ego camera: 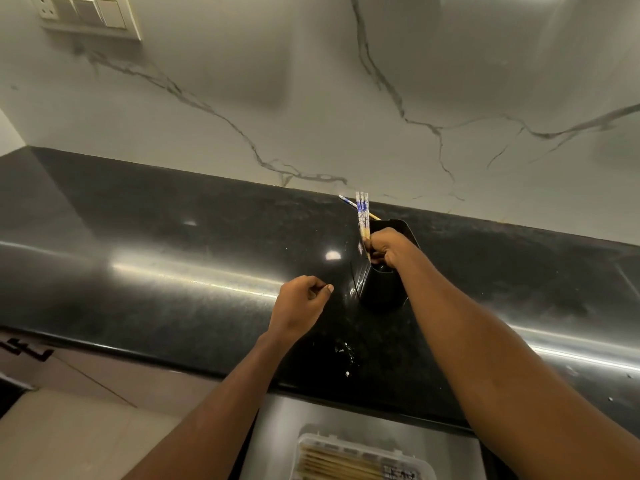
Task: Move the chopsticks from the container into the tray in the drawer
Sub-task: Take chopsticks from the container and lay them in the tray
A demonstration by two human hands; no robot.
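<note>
A black container (382,289) stands on the dark granite counter (173,271). My right hand (386,247) is at its mouth, closed around a small bunch of blue-and-white patterned chopsticks (362,216) that point upward. One more chopstick (349,202) leans out toward the wall behind them. My left hand (301,303) hovers over the counter to the left of the container, fingers curled loosely with nothing in them. Below the counter edge, a clear plastic tray (427,462) in the open drawer (277,441) holds several pale chopsticks (339,465).
A white marble-veined backsplash (311,98) rises behind the counter, with a switch plate (90,15) at the top left. Small crumbs and wet spots (346,351) lie near the counter's front edge. Cabinet fronts (69,410) show at the lower left.
</note>
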